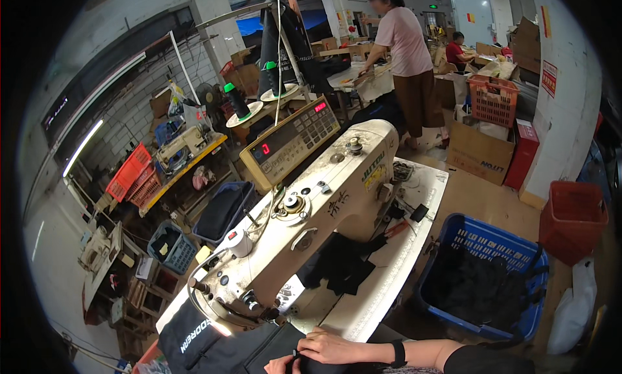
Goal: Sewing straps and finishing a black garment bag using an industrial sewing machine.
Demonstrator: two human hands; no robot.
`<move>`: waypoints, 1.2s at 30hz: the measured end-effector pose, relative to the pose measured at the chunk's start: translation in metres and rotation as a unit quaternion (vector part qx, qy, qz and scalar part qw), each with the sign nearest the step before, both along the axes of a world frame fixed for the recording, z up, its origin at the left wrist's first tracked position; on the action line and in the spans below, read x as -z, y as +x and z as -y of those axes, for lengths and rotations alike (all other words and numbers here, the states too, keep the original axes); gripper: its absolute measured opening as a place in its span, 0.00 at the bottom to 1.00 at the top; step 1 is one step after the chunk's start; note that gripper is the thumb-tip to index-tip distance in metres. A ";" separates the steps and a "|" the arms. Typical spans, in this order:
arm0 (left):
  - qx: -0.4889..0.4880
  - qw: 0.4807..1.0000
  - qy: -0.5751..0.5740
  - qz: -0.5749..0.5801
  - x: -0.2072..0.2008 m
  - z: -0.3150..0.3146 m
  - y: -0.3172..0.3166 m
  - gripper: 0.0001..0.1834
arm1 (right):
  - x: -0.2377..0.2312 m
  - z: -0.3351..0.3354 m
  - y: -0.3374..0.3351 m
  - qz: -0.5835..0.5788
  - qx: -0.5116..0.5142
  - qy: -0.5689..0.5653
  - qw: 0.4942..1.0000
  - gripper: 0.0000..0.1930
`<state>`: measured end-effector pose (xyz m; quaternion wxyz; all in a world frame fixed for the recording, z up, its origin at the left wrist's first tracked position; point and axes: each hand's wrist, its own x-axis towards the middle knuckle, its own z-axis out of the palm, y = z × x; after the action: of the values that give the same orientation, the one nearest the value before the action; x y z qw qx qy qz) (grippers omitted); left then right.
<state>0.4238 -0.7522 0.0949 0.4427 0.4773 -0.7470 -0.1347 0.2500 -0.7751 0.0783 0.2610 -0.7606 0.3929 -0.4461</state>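
A large black fabric piece [240, 348] with white printing lies at the front end of a white industrial sewing machine [311, 212], below the lit needle area. My right hand [324, 346], with a black band on its wrist, is closed on the fabric's near edge. Just beside it my left hand [281, 365], partly cut off by the lower border, pinches the same edge. A small dark bit shows between the fingers; its kind is unclear. Several small black fabric pieces [340, 264] lie under the machine arm on the white table [389, 277].
A blue basket [476, 241] of black pieces stands right of the table, near a red bin [573, 222]. A control panel [291, 140] and thread cones [237, 102] rise behind the machine. Further back a person [408, 56] stands at another table.
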 end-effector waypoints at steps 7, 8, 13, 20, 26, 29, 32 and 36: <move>0.021 1.000 -0.006 0.012 0.001 0.000 0.002 0.06 | 0.001 0.002 0.001 -0.001 -0.005 -0.041 0.999 0.06; 0.021 1.000 -0.006 0.012 0.002 0.000 0.001 0.06 | 0.001 0.003 0.001 0.004 -0.003 -0.040 0.999 0.06; -0.046 0.997 0.024 -0.056 0.005 0.000 0.001 0.06 | -0.011 -0.002 0.001 0.012 0.017 -0.011 1.000 0.07; 0.002 0.999 0.029 -0.036 -0.005 -0.003 -0.002 0.06 | -0.006 -0.001 -0.004 0.016 -0.014 -0.001 1.000 0.06; -0.013 0.998 0.052 -0.032 -0.011 -0.011 -0.006 0.08 | -0.013 -0.006 -0.005 0.041 -0.041 0.013 0.998 0.07; -0.033 0.990 0.130 -0.052 -0.012 -0.010 0.001 0.26 | -0.018 -0.008 -0.005 0.062 -0.039 0.052 0.996 0.08; -0.080 0.995 0.025 -0.060 0.001 -0.002 -0.003 0.12 | -0.013 -0.005 -0.009 0.077 -0.026 0.076 0.994 0.08; -0.071 0.992 0.064 -0.079 -0.010 0.003 -0.011 0.12 | -0.035 0.000 -0.024 0.070 -0.054 0.079 0.993 0.07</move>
<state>0.4123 -0.7548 0.1047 0.4773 0.5442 -0.6640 -0.1875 0.2261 -0.7751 0.1133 0.3702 -0.7250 0.3660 -0.4509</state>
